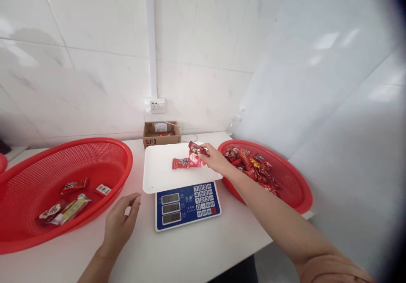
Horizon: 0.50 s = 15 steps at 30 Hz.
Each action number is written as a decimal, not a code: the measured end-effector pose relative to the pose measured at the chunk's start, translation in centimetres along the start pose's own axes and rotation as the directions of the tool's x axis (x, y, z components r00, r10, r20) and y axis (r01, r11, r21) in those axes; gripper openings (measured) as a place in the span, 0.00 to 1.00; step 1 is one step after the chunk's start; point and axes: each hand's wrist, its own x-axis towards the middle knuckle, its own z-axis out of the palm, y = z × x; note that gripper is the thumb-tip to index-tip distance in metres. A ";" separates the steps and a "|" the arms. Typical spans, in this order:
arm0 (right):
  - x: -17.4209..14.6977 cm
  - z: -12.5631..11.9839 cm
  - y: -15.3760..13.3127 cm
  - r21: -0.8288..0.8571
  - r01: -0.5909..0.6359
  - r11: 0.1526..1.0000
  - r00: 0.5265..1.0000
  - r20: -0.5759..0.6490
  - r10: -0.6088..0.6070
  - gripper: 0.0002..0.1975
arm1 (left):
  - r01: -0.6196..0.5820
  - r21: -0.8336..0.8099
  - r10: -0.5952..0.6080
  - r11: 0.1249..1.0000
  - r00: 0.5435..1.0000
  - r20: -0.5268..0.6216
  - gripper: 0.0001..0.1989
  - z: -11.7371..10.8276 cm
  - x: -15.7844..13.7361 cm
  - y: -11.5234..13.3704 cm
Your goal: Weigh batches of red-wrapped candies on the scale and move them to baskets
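My right hand (215,159) is over the white tray (161,177) of a digital scale, its fingers pinching a dark red snack packet (195,147). Below that packet, a pink packet (194,160) and a red snack packet (179,163) show on the tray; whether my fingers also touch the pink one I cannot tell. My left hand (120,217) hovers left of the scale's blue panel (187,204), fingers curled with the thumb against the index finger. Nothing shows in it.
At left, a red plastic basket (125,156) holds a few packets, among them a yellowish one (74,209). Another red basket (301,192) at right contains many red snack packets (250,164). A cardboard box (161,140) stands behind the scale, under a wall socket (154,105).
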 end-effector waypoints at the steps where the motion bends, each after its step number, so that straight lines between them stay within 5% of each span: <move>1: 0.0 -0.1 0.0 -0.040 0.020 0.999 1.000 -0.012 -0.021 0.13 | -0.003 -0.011 0.003 1.000 1.000 0.008 0.12 0.0 0.0 0.0; 15: -0.5 -2.1 -0.1 -0.229 -0.001 0.973 0.997 0.070 0.018 0.10 | -0.034 -0.018 0.035 0.999 0.997 0.068 0.12 0.2 0.0 0.4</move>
